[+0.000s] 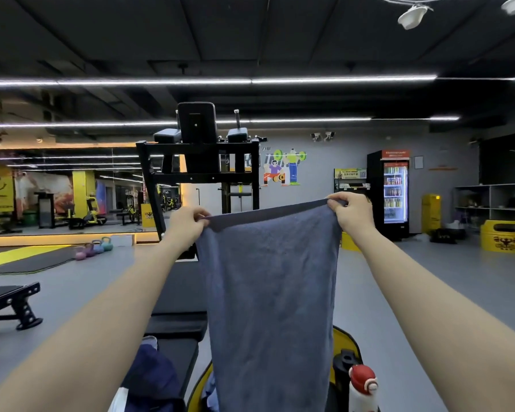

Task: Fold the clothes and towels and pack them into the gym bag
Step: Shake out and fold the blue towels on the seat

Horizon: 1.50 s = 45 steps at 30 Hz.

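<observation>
Head view shows both arms stretched forward, with a grey-blue towel (pixel 268 292) held up by its top edge. The left hand (pixel 188 226) pinches one top corner and the right hand (pixel 351 212) pinches the other, fingers curled tight on the cloth, so it hangs as one long panel. Its lower end drops out of sight over the yellow-and-black gym bag (pixel 344 337) and a black bench (pixel 176 328).

To fold it well, I would keep the top edge taut and level, bring the two corners together so the side edges match, then lay it on the bench to halve it again. A bottle with a red cap (pixel 363 385) stands just beside the hanging cloth and could catch it. Dark blue clothing (pixel 152 373) lies on the bench to the left.
</observation>
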### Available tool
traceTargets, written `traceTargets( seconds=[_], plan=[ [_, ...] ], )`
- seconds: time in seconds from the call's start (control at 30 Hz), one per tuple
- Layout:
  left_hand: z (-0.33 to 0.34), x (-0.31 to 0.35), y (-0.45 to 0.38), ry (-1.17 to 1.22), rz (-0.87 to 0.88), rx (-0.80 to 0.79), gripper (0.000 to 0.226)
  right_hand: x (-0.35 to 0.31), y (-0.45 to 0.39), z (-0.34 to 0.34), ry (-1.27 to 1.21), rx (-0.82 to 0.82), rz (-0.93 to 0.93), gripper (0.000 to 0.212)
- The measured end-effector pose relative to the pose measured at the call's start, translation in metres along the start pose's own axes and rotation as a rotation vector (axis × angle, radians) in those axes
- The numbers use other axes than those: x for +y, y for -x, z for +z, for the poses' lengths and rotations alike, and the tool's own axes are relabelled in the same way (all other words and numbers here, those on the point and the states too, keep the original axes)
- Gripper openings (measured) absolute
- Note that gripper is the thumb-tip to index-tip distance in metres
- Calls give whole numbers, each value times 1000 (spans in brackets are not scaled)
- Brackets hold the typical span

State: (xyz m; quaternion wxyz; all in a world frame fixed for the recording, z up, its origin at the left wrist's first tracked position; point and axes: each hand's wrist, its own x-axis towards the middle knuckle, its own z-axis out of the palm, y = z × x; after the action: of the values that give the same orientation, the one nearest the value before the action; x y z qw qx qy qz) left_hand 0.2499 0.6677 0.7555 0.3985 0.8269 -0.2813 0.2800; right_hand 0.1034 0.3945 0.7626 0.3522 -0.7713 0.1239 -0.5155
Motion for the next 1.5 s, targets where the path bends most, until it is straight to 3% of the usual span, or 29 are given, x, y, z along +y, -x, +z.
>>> traceTargets(
  seconds=[0.43,0.73,1.1,1.5],
  plan=[
    [17,3,19,134,-70,-13,24,21,24,-2,66,-43,62,22],
    [74,-37,43,98,-178,-154,25,85,52,32,92,-135,187,19],
    [141,-98,74,106,-391,-193,26,167,85,87,127,-268,336,18],
    [214,-150,142,96,-529,-380,26,244,156,129,207,-494,459,18]
  ],
)
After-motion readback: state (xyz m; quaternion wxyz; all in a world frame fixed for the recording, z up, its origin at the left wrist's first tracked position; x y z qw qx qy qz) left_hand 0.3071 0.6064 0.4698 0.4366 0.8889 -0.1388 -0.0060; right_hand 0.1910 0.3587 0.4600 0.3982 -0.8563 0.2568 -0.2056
